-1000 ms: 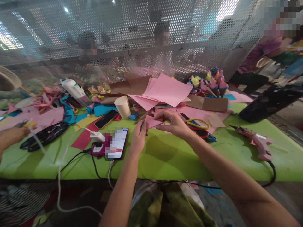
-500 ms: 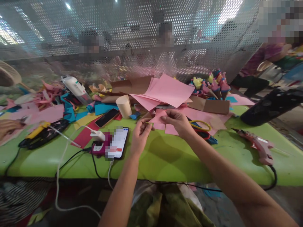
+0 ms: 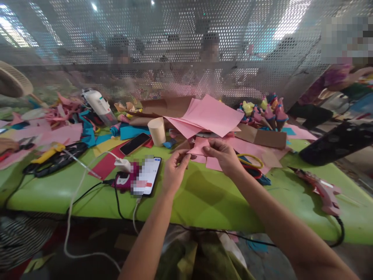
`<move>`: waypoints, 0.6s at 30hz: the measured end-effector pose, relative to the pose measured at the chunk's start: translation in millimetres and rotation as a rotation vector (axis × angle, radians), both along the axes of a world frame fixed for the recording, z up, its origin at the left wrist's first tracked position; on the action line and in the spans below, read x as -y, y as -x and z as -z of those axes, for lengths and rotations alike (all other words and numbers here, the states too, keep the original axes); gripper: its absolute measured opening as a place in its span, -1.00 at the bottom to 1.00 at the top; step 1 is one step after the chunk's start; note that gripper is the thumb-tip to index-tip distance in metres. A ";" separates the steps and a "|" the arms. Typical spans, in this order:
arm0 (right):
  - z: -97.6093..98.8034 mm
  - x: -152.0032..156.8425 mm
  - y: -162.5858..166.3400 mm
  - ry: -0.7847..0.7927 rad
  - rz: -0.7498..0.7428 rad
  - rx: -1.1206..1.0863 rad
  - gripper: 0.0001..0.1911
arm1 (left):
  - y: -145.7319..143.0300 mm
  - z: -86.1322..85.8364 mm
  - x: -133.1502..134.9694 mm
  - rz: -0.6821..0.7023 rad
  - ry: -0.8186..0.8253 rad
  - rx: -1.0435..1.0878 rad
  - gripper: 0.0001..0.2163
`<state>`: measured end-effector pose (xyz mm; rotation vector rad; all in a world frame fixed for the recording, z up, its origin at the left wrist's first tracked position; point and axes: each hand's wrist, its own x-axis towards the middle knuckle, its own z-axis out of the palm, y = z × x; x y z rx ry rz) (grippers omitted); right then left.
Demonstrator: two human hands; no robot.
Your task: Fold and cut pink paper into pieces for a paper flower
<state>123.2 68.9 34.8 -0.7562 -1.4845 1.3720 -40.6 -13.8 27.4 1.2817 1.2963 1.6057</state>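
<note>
A small piece of pink paper (image 3: 200,146) is held up between my two hands, just above the green table (image 3: 204,198). My left hand (image 3: 177,165) pinches its left end between thumb and fingers. At its right side, my right hand (image 3: 223,153) grips the edge with thumb and forefinger. Close behind lies a fanned stack of larger pink sheets (image 3: 211,114). Scissors with yellow and red handles (image 3: 252,165) lie beside my right forearm, partly hidden.
A pink glue gun (image 3: 322,188) and a black bottle (image 3: 335,142) are on the right. To the left are a lit phone (image 3: 152,175), cables, a dark phone (image 3: 135,144), a cream cylinder (image 3: 157,131) and a yellow-handled tool (image 3: 48,154). Paper cones (image 3: 271,111) stand behind.
My left hand has come up against the pink paper's left end, so both hands now hold it. The whole view has shifted slightly.
</note>
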 end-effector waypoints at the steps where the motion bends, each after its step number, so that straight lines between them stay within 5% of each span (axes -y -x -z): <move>1: -0.2 0.0 -0.1 -0.005 -0.006 -0.002 -0.71 | -0.1 0.1 0.1 -0.003 0.000 -0.003 -0.69; 18: -4.0 5.4 4.1 -0.019 0.046 -0.014 -0.70 | -2.2 -5.0 4.1 -0.035 -0.032 -0.135 -0.77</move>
